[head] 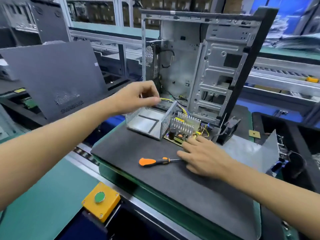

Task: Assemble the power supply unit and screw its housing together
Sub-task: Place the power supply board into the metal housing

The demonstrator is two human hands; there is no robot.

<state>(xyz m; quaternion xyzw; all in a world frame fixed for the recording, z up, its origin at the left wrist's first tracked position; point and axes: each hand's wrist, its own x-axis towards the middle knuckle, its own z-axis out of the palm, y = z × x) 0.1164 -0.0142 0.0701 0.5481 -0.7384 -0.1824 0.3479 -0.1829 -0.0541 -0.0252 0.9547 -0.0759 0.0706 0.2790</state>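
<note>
An open grey metal power supply housing (149, 122) stands on the black foam mat (173, 184). My left hand (136, 97) hovers at its rear left edge, fingers curled and pinching the yellow wires (167, 99) behind it. To the right of the housing lies the circuit board (183, 130) with silver heat sinks and coloured wires. My right hand (204, 156) lies flat with straight fingers, its tips touching the board's near edge. An orange and black screwdriver (154, 161) lies on the mat just left of my right hand. A black fan (231, 127) sits right of the board.
An open computer case (216, 66) stands upright behind the parts. A grey side panel (52, 78) leans at the left. A bent grey metal cover (256, 149) lies at the right. A yellow box with a green button (100, 200) sits at the conveyor's near edge.
</note>
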